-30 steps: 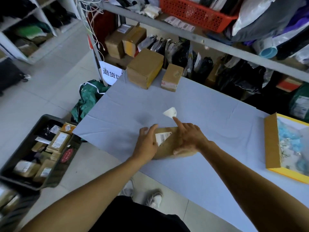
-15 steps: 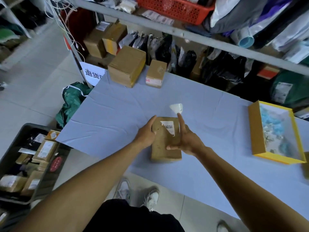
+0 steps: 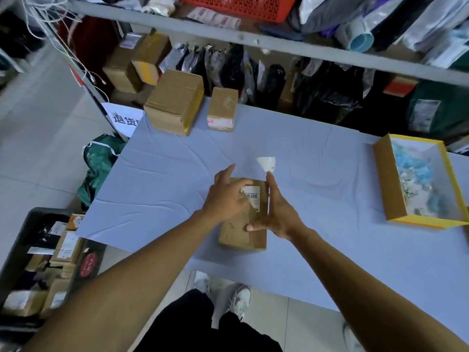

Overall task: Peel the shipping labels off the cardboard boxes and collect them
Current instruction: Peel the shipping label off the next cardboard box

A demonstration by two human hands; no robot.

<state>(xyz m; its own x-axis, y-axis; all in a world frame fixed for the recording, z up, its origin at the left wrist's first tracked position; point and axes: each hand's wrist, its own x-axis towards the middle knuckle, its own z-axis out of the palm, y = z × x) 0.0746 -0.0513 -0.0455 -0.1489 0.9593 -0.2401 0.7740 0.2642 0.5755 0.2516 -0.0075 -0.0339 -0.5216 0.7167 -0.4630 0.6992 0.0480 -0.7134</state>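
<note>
My left hand has moved onto the shipping label, fingers curled at its edge. My right hand stays flat, steadying the cardboard box on the table.

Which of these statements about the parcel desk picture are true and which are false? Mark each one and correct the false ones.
1. Both hands are on the cardboard box nearest the person. True: the left hand reaches over its top and the right hand lies flat against its right side.
2. That box has no label. False: a white barcode label is on its top.
3. A small white paper piece lies on the blue tablecloth beyond the box. True.
4. The yellow-edged tray stands on the left of the table. False: it stands on the right.
5. Two more boxes stand at the table's far edge. True: a larger box and a smaller box.
</note>
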